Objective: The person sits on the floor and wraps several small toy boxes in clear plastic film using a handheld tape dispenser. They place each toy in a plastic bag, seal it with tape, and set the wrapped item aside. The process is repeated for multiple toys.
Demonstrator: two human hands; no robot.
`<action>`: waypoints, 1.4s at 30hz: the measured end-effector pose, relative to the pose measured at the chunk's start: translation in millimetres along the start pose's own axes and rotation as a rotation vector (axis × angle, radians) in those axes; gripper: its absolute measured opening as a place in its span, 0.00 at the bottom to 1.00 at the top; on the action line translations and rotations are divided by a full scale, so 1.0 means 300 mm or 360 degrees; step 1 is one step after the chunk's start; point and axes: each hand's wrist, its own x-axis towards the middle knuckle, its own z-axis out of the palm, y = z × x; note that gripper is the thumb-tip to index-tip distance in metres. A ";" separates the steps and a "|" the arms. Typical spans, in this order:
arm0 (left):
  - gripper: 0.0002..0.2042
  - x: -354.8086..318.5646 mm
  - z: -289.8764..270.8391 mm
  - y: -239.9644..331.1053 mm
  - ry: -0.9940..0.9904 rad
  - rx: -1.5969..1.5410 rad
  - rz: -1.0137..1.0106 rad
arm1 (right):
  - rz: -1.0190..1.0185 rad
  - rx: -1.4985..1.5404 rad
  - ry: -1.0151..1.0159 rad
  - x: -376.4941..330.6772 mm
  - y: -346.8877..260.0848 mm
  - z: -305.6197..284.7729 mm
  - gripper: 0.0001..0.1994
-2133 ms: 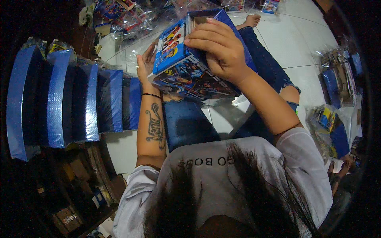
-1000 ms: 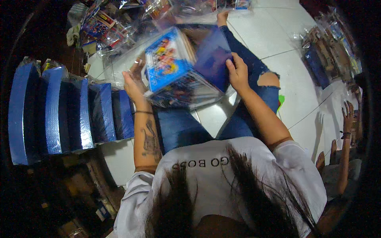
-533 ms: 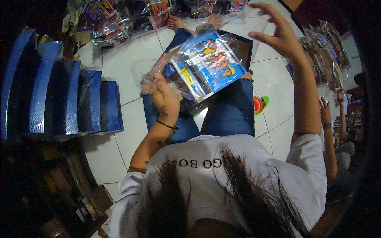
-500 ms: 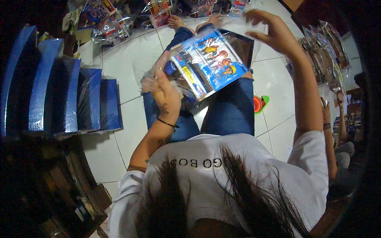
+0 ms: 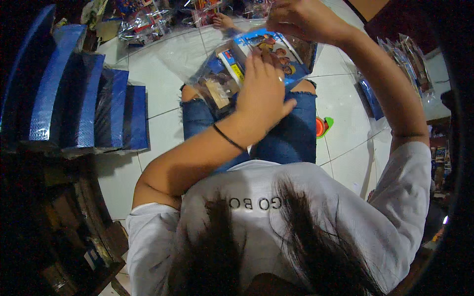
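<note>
A clear plastic bag (image 5: 205,74) lies across my lap, with a blue printed picture card (image 5: 297,50) of cartoon figures inside it. Brown and dark pieces show through the plastic at its near left part. My left hand (image 5: 261,91) reaches across and rests on the card with its fingers stretched out, holding nothing. At the far edge of the bag, my right hand (image 5: 308,19) has its fingers closed on the plastic. Part of the card is hidden under my left fingers.
A row of blue wrapped boxes (image 5: 89,101) stands on the left. Several bagged packages (image 5: 143,24) lie at the far side. On the tiled floor (image 5: 340,98) to the right is a small round orange and green thing (image 5: 322,127). More packages (image 5: 407,59) are stacked far right.
My left hand has moved from the bag's left edge onto the card, its fingers straightening. My right hand has come left and closed on the bag's far edge.
</note>
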 end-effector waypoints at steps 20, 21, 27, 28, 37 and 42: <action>0.39 -0.066 -0.283 -0.037 -0.0510 -0.0426 0.0045 | 0.0381 0.0048 0.0413 -0.202 -0.289 0.203 0.22; 0.37 -0.051 -0.272 -0.036 -0.0168 -0.0318 0.0140 | 0.0334 0.0022 0.0457 -0.199 -0.296 0.196 0.22; 0.21 -0.009 -0.064 -0.052 0.0275 -0.0019 0.0374 | 0.0532 -0.0153 0.0613 -0.320 -0.286 0.321 0.22; 0.21 -0.021 -0.034 -0.053 0.0385 0.0058 0.0429 | 0.0920 -0.0121 0.0660 -0.403 -0.304 0.384 0.24; 0.11 -0.032 -0.014 -0.056 0.0644 -0.0132 0.0538 | 0.3739 0.1114 0.0036 -1.083 -0.631 1.408 0.42; 0.10 -0.044 -0.008 -0.055 0.0703 -0.0073 0.0526 | 0.3452 0.2732 0.2609 -0.990 -0.444 1.165 0.19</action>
